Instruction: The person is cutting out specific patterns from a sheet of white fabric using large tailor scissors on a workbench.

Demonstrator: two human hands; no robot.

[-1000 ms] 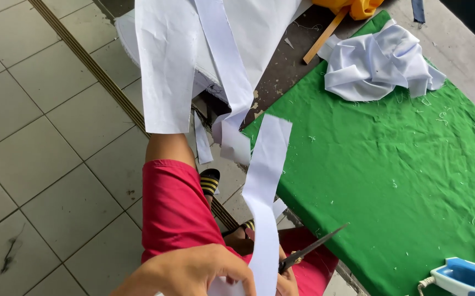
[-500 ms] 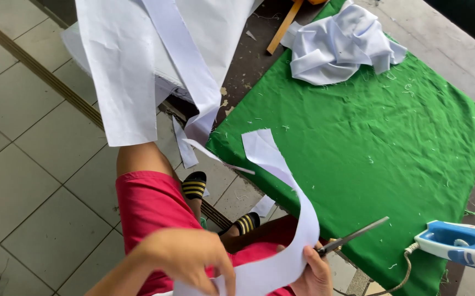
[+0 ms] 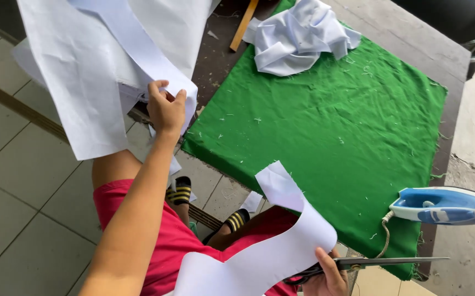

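Note:
My left hand [image 3: 166, 107] is raised and pinches a long white fabric strip [image 3: 139, 55] that hangs in front of a large white cloth sheet [image 3: 78, 82]. My right hand [image 3: 328, 271] sits low at the bottom edge. It grips black-handled scissors [image 3: 380, 264] whose blades point right, and also a curved cut piece of white fabric [image 3: 270, 241] that arches up to the left. Below the hands are my red shorts [image 3: 160, 235] and striped sandals [image 3: 182, 191].
A green cloth [image 3: 325, 126] covers the dark worktable [image 3: 413, 38]. A crumpled white garment [image 3: 300, 35] lies at its far end beside a wooden stick [image 3: 244, 24]. A blue and white iron [image 3: 446, 205] rests at the right edge. Grey tiled floor [image 3: 23, 181] lies to the left.
My left hand rose from near my lap to the hanging white strip and pinched it. The right hand keeps the scissors and the cut piece. The view shifted left.

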